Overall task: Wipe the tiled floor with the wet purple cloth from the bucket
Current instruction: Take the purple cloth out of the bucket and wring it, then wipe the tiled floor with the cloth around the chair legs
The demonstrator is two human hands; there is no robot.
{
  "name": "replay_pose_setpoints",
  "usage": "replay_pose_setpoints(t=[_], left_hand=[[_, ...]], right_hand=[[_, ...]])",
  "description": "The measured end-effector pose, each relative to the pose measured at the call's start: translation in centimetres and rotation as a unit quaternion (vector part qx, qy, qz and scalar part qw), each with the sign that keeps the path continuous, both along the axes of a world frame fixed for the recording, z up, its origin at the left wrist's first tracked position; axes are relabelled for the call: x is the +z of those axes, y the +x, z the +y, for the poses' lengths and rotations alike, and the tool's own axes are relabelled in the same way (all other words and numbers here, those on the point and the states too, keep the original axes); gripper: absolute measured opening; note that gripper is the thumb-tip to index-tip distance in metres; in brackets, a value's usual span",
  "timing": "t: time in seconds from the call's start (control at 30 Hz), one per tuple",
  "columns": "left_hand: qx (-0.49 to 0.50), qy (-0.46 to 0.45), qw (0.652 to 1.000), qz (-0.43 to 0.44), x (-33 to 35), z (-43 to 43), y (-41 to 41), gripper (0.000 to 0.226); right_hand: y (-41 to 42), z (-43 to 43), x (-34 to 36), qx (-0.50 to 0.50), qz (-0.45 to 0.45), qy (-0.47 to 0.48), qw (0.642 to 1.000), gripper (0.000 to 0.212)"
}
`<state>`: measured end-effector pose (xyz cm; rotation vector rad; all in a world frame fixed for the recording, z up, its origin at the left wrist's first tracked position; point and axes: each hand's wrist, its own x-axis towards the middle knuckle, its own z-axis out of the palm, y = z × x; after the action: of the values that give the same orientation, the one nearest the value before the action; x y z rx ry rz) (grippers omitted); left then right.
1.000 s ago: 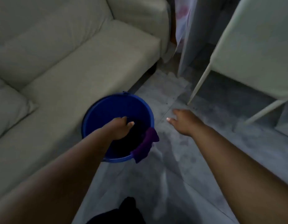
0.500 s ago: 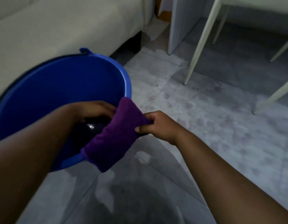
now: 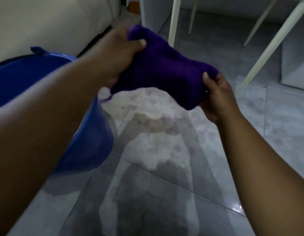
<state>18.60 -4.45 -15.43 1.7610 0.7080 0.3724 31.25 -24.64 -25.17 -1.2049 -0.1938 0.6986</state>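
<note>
The purple cloth (image 3: 163, 68) is stretched in the air above the grey tiled floor (image 3: 165, 150). My left hand (image 3: 117, 53) grips its upper left end. My right hand (image 3: 217, 96) pinches its lower right end. The blue bucket (image 3: 90, 133) stands on the floor at the left, partly hidden behind my left forearm. The cloth is outside the bucket, to the right of its rim.
A cream sofa (image 3: 45, 23) runs along the upper left, close behind the bucket. White chair or table legs (image 3: 174, 21) (image 3: 267, 50) stand at the upper right. A pale cabinet edge (image 3: 151, 11) rises at the top middle. The tiles below the cloth look glossy.
The cloth has come up off the bucket rim and now hangs stretched between both hands over the floor. The view has shifted right, so the bucket sits further left.
</note>
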Motion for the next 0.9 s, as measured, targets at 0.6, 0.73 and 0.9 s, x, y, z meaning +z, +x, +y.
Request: replay_pose_setpoints(t=[0.6, 0.73, 0.9], left_hand=[[0.053, 0.07, 0.963, 0.253, -29.0, -10.9, -4.8, 0.03], [-0.012, 0.311, 0.909, 0.277, -30.8, -8.7, -7.8, 0.04], [-0.127, 0.387, 0.856, 0.318, -34.2, -7.6, -11.3, 0.06]], right_hand=[[-2.0, -13.2, -19.0, 0.062, -0.352, -0.575, 0.736, 0.024], [-4.1, -10.3, -19.7, 0.153, -0.601, -0.468, 0.63, 0.038], [-7.5, -8.8, -24.9, 0.43, -0.673, -0.331, 0.503, 0.057]])
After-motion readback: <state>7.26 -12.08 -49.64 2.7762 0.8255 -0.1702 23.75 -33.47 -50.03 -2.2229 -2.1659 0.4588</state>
